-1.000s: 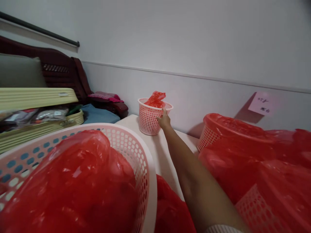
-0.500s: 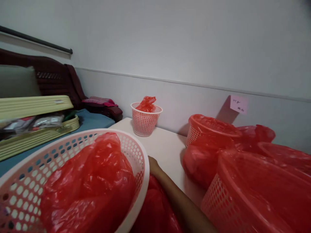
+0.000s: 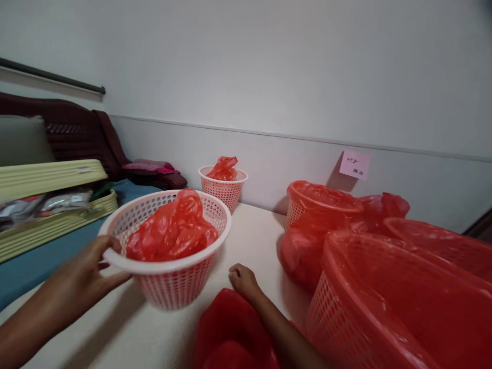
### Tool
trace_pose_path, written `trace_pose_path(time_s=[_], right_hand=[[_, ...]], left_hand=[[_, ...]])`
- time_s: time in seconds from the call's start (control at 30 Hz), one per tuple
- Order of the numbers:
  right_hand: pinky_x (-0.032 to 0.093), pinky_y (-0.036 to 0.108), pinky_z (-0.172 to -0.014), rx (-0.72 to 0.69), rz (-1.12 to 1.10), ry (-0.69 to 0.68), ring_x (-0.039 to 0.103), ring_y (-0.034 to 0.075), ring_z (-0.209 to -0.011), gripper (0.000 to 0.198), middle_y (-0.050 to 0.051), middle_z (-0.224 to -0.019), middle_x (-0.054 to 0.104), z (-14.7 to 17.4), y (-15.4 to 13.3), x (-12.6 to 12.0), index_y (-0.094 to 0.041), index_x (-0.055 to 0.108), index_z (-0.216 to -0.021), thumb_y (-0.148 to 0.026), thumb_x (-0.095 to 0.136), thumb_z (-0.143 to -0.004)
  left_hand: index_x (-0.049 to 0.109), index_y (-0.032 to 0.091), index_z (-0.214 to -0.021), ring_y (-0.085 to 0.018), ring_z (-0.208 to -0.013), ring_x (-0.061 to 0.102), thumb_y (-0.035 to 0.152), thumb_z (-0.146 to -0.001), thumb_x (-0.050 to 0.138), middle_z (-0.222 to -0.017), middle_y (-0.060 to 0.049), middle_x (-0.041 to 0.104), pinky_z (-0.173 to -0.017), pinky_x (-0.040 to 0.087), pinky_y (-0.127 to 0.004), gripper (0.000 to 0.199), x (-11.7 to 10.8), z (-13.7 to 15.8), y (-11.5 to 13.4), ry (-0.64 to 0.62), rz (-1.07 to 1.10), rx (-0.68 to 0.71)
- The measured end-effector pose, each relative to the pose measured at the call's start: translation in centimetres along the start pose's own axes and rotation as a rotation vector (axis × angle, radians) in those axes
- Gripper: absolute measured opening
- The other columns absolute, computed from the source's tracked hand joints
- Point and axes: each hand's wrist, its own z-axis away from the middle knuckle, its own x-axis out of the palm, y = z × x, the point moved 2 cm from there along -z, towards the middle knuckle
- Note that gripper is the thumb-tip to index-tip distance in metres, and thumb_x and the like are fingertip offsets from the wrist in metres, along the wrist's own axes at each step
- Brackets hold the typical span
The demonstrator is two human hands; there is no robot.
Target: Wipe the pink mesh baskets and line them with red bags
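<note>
With its fingers and thumb over the near left rim, my left hand (image 3: 100, 261) grips a light pink perforated plastic basket (image 3: 169, 287). A crumpled red plastic bag (image 3: 171, 230) lies inside it. The basket seems held tilted a little above the white surface. My right hand (image 3: 243, 278) is curled into a fist to the right of the basket, near the white surface, with nothing seen in it. Below the right forearm bulges a red, bag-like thing (image 3: 234, 328), partly cut off by the frame's lower edge.
Another pink basket (image 3: 225, 192) holding a red bag stands by the wall. To the right are several baskets lined with red bags, among them a large near one (image 3: 338, 307). An open yellow suitcase (image 3: 54, 174) lies at left. A pink note (image 3: 354, 164) is on the wall.
The pink basket has moved away from the camera, showing my left hand on its rim. My right hand, formerly part-hidden behind the basket, shows fully as a fist. The view has shifted slightly.
</note>
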Motion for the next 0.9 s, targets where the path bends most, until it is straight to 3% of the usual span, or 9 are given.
trace_pose_path(time_s=[0.17, 0.3, 0.43, 0.67, 0.9], right_hand=[[0.043, 0.023, -0.063, 0.021, -0.058, -0.028, 0.060, 0.015, -0.069, 0.014, 0.000, -0.072, 0.068, -2.2, 1.0, -0.7, -0.018, 0.067, -0.077, -0.018, 0.053, -0.075], [0.042, 0.023, -0.061, 0.038, -0.080, -0.003, 0.058, 0.016, -0.067, 0.017, -0.001, -0.071, 0.067, -2.0, 1.8, -0.7, -0.020, 0.068, -0.084, -0.021, 0.054, -0.075], [0.043, 0.024, -0.062, 0.044, -0.079, 0.014, 0.059, 0.016, -0.069, 0.021, -0.001, -0.073, 0.067, -1.5, 2.0, -0.6, -0.021, 0.070, -0.088, -0.021, 0.054, -0.075], [0.043, 0.024, -0.064, 0.060, -0.049, 0.021, 0.059, 0.017, -0.070, 0.024, -0.001, -0.075, 0.068, -1.5, 1.7, -0.7, -0.022, 0.071, -0.091, -0.018, 0.054, -0.074], [0.042, 0.023, -0.064, 0.049, -0.036, 0.019, 0.059, 0.016, -0.072, 0.025, 0.000, -0.079, 0.069, -1.5, 1.8, -0.7, -0.021, 0.071, -0.093, -0.015, 0.052, -0.077]], left_hand=[[0.051, 0.025, -0.092, -0.024, -0.078, 0.063, 0.059, -0.071, 0.068, -0.092, -0.003, 0.062, -0.065, 0.048, -0.034, 0.044, 4.2, -6.0, 2.9, -0.033, -0.111, 0.208], [0.051, 0.024, -0.096, -0.028, -0.080, 0.060, 0.057, -0.074, 0.067, -0.087, -0.005, 0.058, -0.066, 0.045, -0.036, 0.044, 7.6, -9.0, 3.7, -0.044, -0.208, 0.249], [0.051, 0.020, -0.109, -0.032, -0.088, 0.063, 0.064, -0.075, 0.064, -0.094, -0.010, 0.063, -0.068, 0.047, -0.037, 0.057, 9.5, -11.5, 4.8, -0.008, -0.279, 0.243], [0.052, 0.020, -0.107, -0.032, -0.090, 0.063, 0.063, -0.074, 0.064, -0.091, -0.011, 0.063, -0.067, 0.048, -0.036, 0.055, 10.5, -13.2, 5.7, -0.026, -0.346, 0.187], [0.054, 0.013, -0.115, -0.029, -0.081, 0.061, 0.068, -0.079, 0.057, -0.089, -0.010, 0.061, -0.069, 0.048, -0.039, 0.065, 8.2, -11.7, 5.4, -0.099, -0.401, 0.183]])
